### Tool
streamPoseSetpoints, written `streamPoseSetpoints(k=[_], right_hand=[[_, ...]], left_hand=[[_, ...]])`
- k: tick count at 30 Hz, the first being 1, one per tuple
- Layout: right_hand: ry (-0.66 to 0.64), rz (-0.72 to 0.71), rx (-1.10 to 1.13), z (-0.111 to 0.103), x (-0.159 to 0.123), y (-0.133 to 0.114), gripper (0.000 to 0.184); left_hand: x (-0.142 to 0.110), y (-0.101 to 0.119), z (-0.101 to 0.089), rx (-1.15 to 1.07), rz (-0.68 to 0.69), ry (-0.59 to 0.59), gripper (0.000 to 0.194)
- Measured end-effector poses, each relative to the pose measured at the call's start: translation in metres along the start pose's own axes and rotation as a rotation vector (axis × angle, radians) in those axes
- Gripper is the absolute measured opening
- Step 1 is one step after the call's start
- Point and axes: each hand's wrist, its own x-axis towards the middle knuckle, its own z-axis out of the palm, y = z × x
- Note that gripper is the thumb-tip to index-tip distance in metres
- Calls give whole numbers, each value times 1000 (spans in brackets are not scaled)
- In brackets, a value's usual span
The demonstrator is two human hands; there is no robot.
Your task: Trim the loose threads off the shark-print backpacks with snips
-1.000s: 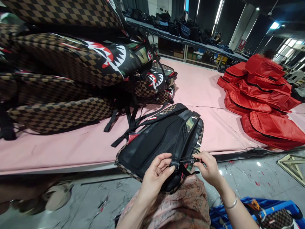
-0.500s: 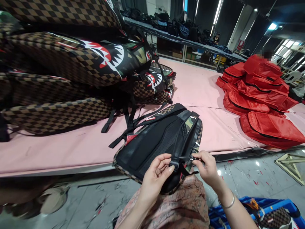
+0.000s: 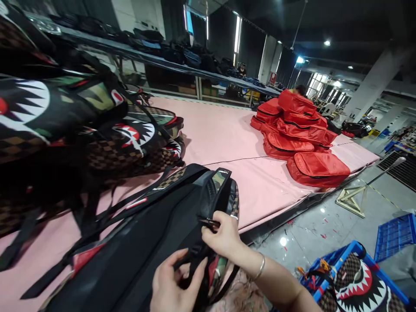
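From my distant station, I saw the view had swung right and closer to the backpack (image 3: 146,242) since half a second before. It lay back panel up over the near edge of the pink desk (image 3: 214,130).

Right hand (image 3: 224,234): earlier level with the left, out by the bag's side; now farther up, above the back panel. Thumb and finger were pinched narrow on a small, slim dark tool (image 3: 208,222); its exact kind I could not tell. Left hand (image 3: 177,281): still low on the bag, fingers curled and thumb closed about a black strap (image 3: 196,253).

Materials: back panel black, smooth and dull, with a long curved seam; side in brown-and-black checks and camouflage; red tab (image 3: 84,260) at the lower left. Desk cover smooth, slightly creased.

Left: heaped checked bags (image 3: 130,134), jagged white teeth printed on them. Farther right: soft, shiny red bags (image 3: 299,125), stacked. More of the blue crate (image 3: 354,247) showed than before, a toothed, checked bag inside.
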Motion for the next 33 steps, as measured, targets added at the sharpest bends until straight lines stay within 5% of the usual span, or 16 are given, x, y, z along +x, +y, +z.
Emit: streamPoseSetpoints(k=[4, 7, 15, 22, 33], right_hand=[[-66, -64, -172, -8, 0, 0, 12], [-168, -92, -37, -17, -1, 7, 16], [-91, -280, -57, -33, -21, 52, 12], [-128, -502, -147, -32, -32, 51, 13], [-86, -656, -297, -28, -35, 38, 13]], left_hand=[[-2, 3, -3, 71, 54, -33, 33], [-1, 0, -4, -151, -181, -55, 34], [-1, 6, -11, -868, -691, -70, 22], [-4, 8, -7, -963, -732, -41, 9], [-11, 8, -6, -978, -707, -41, 23]])
